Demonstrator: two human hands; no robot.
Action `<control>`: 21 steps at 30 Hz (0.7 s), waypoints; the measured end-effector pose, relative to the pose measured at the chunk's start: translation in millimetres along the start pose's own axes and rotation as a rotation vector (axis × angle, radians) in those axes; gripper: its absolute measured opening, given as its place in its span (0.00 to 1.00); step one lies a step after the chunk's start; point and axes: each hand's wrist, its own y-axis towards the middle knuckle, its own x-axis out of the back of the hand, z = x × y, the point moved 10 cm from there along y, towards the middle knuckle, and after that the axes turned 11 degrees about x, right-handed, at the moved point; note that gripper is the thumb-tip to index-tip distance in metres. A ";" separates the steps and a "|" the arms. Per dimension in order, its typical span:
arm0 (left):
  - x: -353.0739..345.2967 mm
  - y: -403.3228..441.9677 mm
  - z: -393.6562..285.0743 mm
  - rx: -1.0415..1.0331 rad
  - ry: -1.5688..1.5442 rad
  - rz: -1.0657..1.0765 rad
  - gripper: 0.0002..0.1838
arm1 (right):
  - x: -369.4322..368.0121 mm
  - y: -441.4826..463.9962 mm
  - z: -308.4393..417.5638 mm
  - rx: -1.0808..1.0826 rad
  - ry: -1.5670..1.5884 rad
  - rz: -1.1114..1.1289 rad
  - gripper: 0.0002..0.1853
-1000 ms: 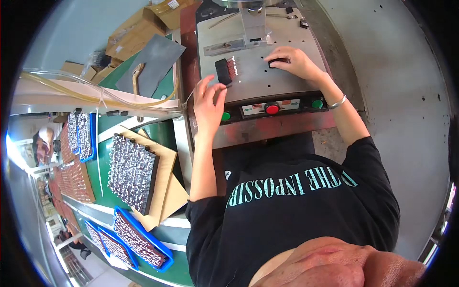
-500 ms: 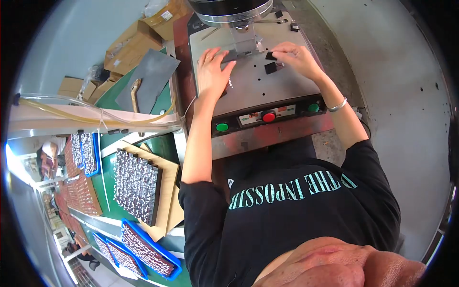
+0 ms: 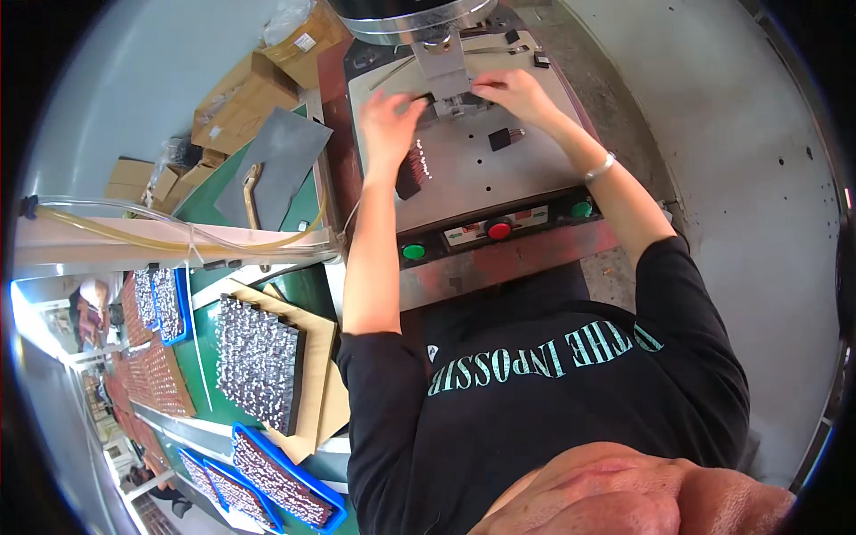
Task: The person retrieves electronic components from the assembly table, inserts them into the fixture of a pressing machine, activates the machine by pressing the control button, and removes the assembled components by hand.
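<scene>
My left hand (image 3: 390,125) is at the left of the press fixture (image 3: 450,105), its thumb and fingers closed on a small dark piece. On the other side of the fixture my right hand (image 3: 517,96) has its fingertips pinched together; what they hold is hidden. A black block with reddish, white-tipped pins (image 3: 410,176) lies on the metal plate (image 3: 446,196) beside my left wrist. One smaller black block with pins (image 3: 501,139) rests below my right hand. The press head (image 3: 415,20) hangs above the fixture.
Green buttons (image 3: 413,251) and a red button (image 3: 499,230) line the machine's front. On the green bench at left are a pinned block stack (image 3: 259,361) on cardboard, blue trays (image 3: 334,519) and a wrench (image 3: 251,198). Small black parts (image 3: 541,59) lie at the plate's back right.
Both hands have moved to the fixture from the front of the plate. A small black block now lies on the plate below my right hand. The view has shifted, with more of the press head showing.
</scene>
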 end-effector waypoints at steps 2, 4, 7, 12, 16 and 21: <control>39.7 -31.6 8.4 0.077 -0.203 -0.145 0.14 | -18.3 12.6 -8.0 -0.044 -0.033 -0.005 0.17; 78.4 -85.8 -22.1 0.192 -0.181 -0.161 0.14 | -23.7 15.6 8.6 0.164 -0.246 -0.097 0.16; 73.6 -165.5 -7.1 0.265 -0.478 -0.060 0.11 | -29.7 14.3 22.3 0.207 -0.367 -0.073 0.16; 31.2 -250.6 42.8 0.441 -0.480 -0.024 0.07 | -32.5 12.0 29.0 0.325 -0.425 -0.089 0.15; 32.8 -241.9 40.2 0.273 -0.163 -0.014 0.08 | 3.5 0.1 23.8 0.299 -0.221 -0.164 0.16; 60.4 -208.0 -7.7 0.110 -0.029 -0.120 0.07 | -2.7 -61.4 61.3 0.342 -0.009 0.276 0.15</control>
